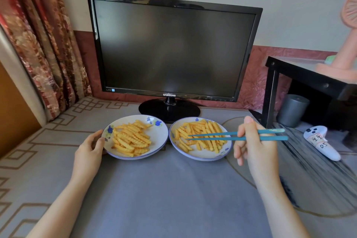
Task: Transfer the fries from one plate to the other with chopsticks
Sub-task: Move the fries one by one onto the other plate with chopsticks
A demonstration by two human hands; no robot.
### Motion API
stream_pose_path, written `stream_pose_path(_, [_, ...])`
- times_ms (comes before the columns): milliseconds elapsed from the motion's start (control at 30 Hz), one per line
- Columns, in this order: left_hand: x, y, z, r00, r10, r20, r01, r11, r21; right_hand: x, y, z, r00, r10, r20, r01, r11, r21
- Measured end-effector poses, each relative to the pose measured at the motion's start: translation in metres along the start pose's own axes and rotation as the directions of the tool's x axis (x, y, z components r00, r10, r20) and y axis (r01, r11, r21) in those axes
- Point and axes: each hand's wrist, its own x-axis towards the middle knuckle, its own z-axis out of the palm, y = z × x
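Since both plates carry heaps of much the same size, nothing shows which one began full, so the number of pieces already moved cannot be read off. My guess is that the job stands somewhere near its middle.

The left hand (90, 147) holds the outer edge of the left plate (160, 137), thumb laid on the rim and fingers curled at it, seemingly to steady it. The left fries (131, 139) lie piled just past that thumb, toward the other hand. Just beside that plate, between the two hands, sits the right plate (201, 158), and the right fries (202, 141) cover most of it.

The chopsticks (212, 138) reach from the right hand out over this heap, toward the left hand. Their tips are close together, low above the fries, and no fry is clearly caught between them. The right hand (255, 147) pinches the sticks about midway along, thumb up, just outside the right plate.

Judging by that, a pick from the right heap is in hand. If the left plate is the goal, nearly a whole plateful is left to carry.
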Motion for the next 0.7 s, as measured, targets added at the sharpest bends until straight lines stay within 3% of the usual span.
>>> stream_pose_path(400, [-0.002, 0.002, 0.0, 1.0, 0.006, -0.006, -0.006, 1.0, -0.009, -0.006, 0.007, 0.004, 0.992, 0.045, 0.117, -0.04, 0.998, -0.047])
stream_pose_path(700, [-0.002, 0.004, 0.001, 1.0, -0.002, -0.01, 0.002, 1.0, -0.001, -0.008, 0.008, 0.005, 0.995, 0.076, -0.069, -0.077, 0.997, -0.004])
